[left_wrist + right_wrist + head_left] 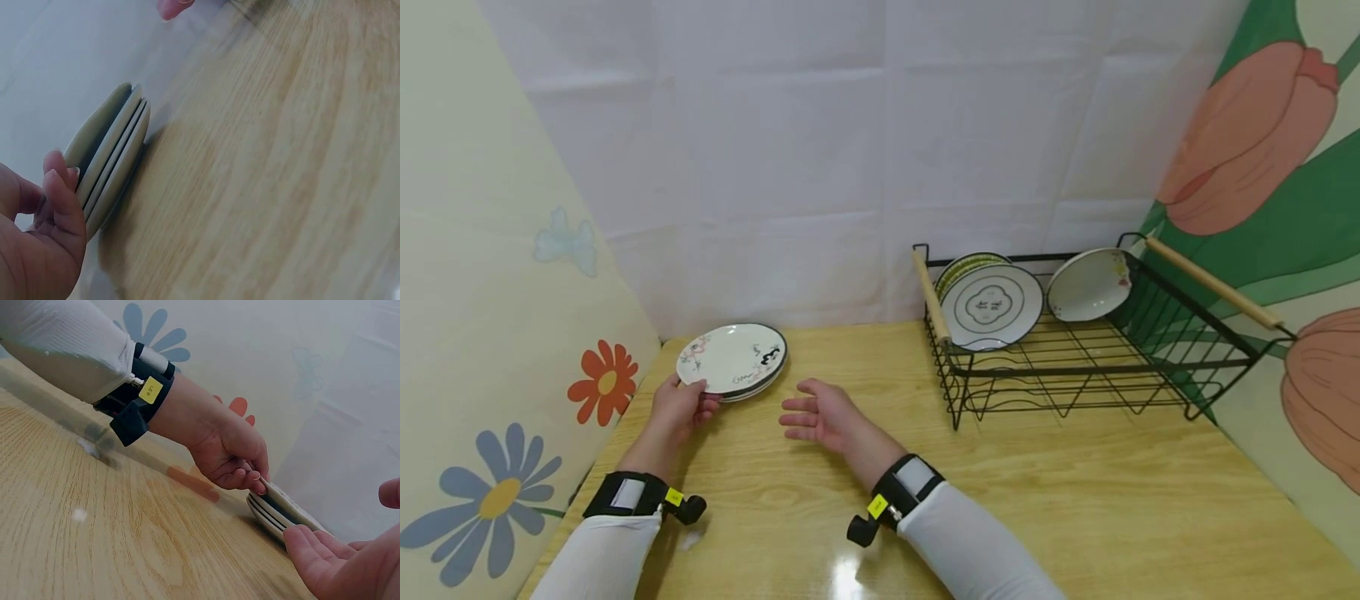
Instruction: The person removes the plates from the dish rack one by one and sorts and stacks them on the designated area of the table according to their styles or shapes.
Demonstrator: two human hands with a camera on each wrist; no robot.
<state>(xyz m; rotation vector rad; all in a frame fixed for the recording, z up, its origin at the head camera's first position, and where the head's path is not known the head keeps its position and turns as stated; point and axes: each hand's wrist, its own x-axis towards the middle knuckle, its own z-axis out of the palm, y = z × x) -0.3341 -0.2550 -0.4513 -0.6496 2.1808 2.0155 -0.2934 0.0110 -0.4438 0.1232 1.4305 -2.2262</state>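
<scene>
A stack of several white plates (730, 358) with dark rims and a floral pattern lies on the table at the back left. With its thumb on top and fingers below the rim, my left hand (681, 404) pinches the near left edge of the top plate. In the left wrist view that plate (100, 128) is tilted up slightly, with a gap between it and the plates (122, 169) under it. To the right of the stack my right hand (823, 414) hovers with fingers spread, holding nothing.
A black wire dish rack (1075, 368) with wooden handles stands at the right. Inside it, a white patterned plate (992, 308) leans before green-rimmed plates (955, 271), and a white bowl (1090, 287) sits further right. A white cloth (775, 167) hangs behind the wooden table (1112, 500).
</scene>
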